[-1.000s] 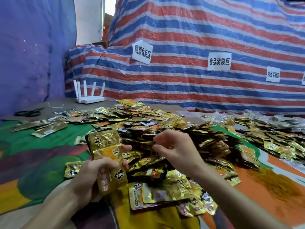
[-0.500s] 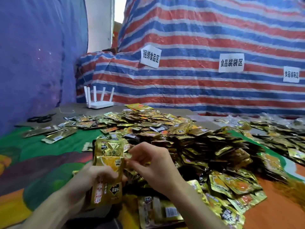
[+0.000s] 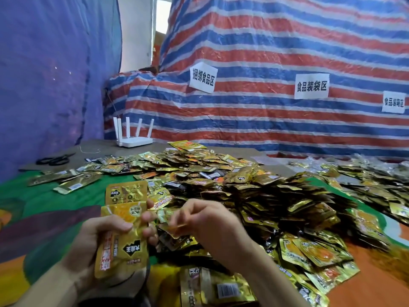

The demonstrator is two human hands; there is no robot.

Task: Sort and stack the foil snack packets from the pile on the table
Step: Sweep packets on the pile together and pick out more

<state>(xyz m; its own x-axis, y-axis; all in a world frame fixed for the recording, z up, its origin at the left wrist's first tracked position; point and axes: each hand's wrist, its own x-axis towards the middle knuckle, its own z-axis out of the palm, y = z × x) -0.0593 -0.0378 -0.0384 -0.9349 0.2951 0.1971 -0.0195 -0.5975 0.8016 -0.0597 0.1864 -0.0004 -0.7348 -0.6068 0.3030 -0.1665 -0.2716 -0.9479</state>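
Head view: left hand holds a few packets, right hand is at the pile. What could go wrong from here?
1. The stack in the left hand is staggered, with one packet poking above the front one; the slick foil might slide out.
2. The right hand reaches into the heaped pile; pulling one packet out may drag its neighbours down.
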